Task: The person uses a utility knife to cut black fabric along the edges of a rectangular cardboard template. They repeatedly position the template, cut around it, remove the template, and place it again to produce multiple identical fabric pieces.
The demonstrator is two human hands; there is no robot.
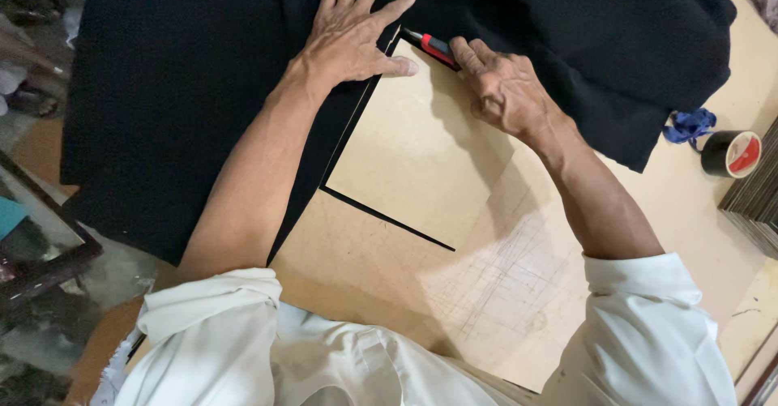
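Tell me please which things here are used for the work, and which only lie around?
In use: black fabric, tan board, red and black cutter in the right hand, left hand pressing the fabric.

Lying about: black tape roll, blue scrap.

Shirt (340,357): white, loose, creased fabric
Sleeves (640,309): white, rolled up above the elbows
Forearms: bare
Hands: bare, no rings

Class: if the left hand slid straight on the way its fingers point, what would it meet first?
Only more black fabric: the left hand lies flat on it, pointing to the top edge.
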